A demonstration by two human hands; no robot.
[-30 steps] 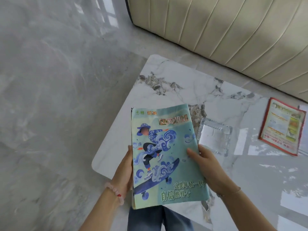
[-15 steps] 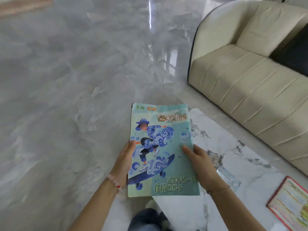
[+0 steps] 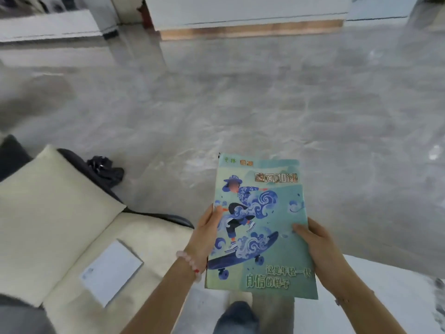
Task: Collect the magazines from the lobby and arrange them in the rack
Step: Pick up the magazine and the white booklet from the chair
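I hold a teal magazine (image 3: 269, 213) with a blue skateboarder on its cover, flat and face up in front of me above the floor. My left hand (image 3: 206, 233) grips its left edge, thumb on the cover, a pink bead bracelet on the wrist. My right hand (image 3: 317, 247) grips the right edge, thumb on the cover. More pages or a second magazine seem stacked underneath; I cannot tell which. A white booklet or sheet (image 3: 112, 270) lies on the seat of the cream sofa at lower left. No rack shows in view.
A cream sofa (image 3: 48, 213) with a dark trim fills the lower left. A black bundle (image 3: 106, 168) lies on the grey marble floor (image 3: 240, 104) beside it. The white marble table's corner (image 3: 385, 285) is at lower right. A white counter with a wooden base (image 3: 250, 30) stands far ahead.
The view has swung left, away from the table and the red magazine toward open floor and another sofa. Both hands keep the same grip on the teal magazine.
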